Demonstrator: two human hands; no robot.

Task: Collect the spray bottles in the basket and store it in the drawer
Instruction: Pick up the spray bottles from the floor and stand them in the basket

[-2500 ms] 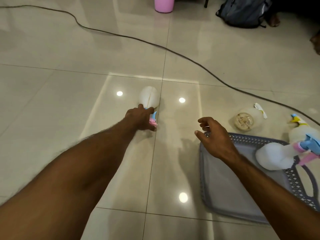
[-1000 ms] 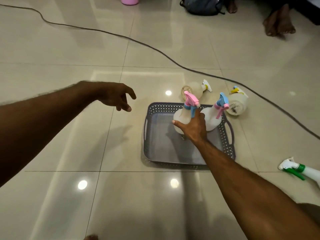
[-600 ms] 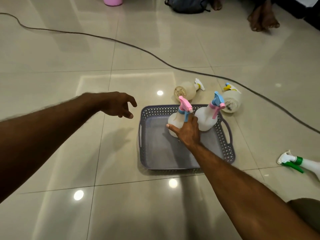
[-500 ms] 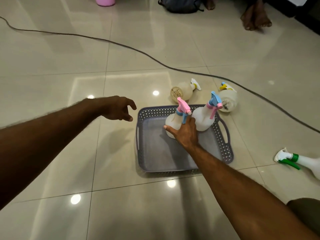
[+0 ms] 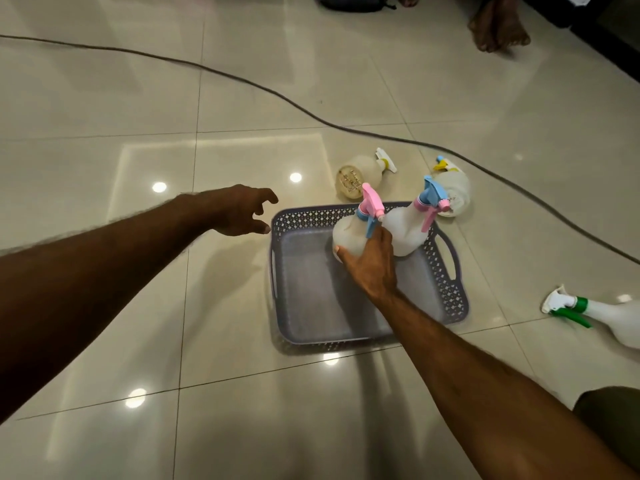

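Two spray bottles [image 5: 349,239] stand side by side in the basket's [image 5: 450,299] far end; two more bottles [image 5: 360,171] lie on the floor just behind it, another bottle [image 5: 620,320] well right

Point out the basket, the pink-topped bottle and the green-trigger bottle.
basket [image 5: 360,338]: head view, near rim.
pink-topped bottle [image 5: 372,199]: head view, pink sprayer head.
green-trigger bottle [image 5: 620,320]: head view, white body.
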